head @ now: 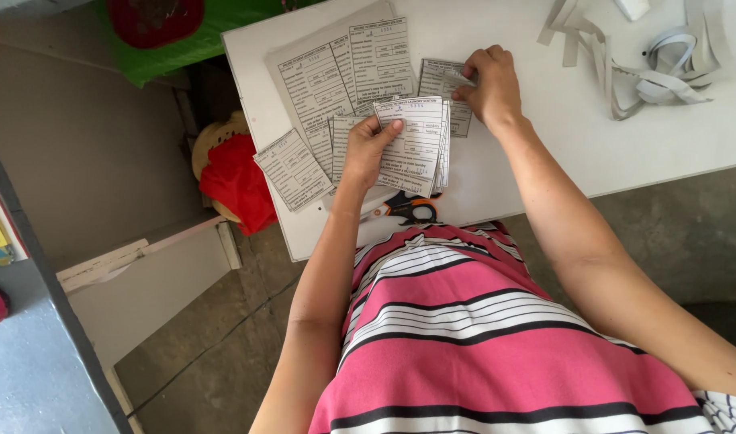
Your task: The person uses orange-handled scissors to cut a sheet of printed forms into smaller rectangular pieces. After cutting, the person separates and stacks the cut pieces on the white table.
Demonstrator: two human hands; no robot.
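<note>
Head view: left hand gripped a stack of printed slips above the bench; right hand pinched, apparently, one slip beyond. Slips looked light, flexible; best held by edges.

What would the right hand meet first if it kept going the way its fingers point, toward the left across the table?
Probably the large printed sheet, just past the slip the right hand pinches; depth is unclear.

A plain home workroom: a white table over bare concrete floor, printed forms at 12 o'clock, paper strips at 2, scissors near centre.
</note>
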